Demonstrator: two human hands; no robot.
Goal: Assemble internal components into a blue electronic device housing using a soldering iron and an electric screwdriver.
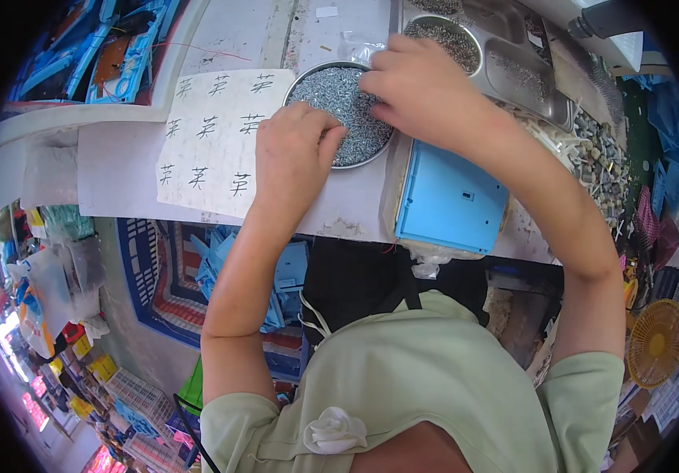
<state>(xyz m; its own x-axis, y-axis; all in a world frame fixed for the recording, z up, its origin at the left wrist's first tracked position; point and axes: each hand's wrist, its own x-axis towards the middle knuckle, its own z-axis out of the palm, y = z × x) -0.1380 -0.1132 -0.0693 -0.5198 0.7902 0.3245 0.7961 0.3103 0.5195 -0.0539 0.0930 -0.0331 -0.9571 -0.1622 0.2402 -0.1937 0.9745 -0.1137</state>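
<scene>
Item one: a round metal bowl (360, 165), standing on the pale tabletop (245, 31) in front of the person, filled with small silvery screw-like pieces (328, 88).

Item two: left hand (291, 154), at the bowl's left side, thumb and forefinger bent toward each other above the contents. Grip narrow; whether a piece is pinched in it, cannot tell.

Item three: right hand (422, 91), reaching across the bowl's right edge, fingers curled downward to the pieces. Grip partly closed; its contents (if any) are hidden by the fingers.

Item four: a cream paper sheet (225, 106), left of the bowl, bearing rows of handwritten dark characters, partly covered by the left hand.

Item five: a flat light-blue plastic panel (446, 193), right of the bowl and nearer the body, below the right forearm.

Item six: a second round dish (480, 59) of small metal pieces, beyond the right hand, adjoining a compartmented metal tray (501, 20).

Item seven: blue plastic casings (123, 67), piled at the upper left.

Item eight: a yellow fan (656, 343), far right.
</scene>
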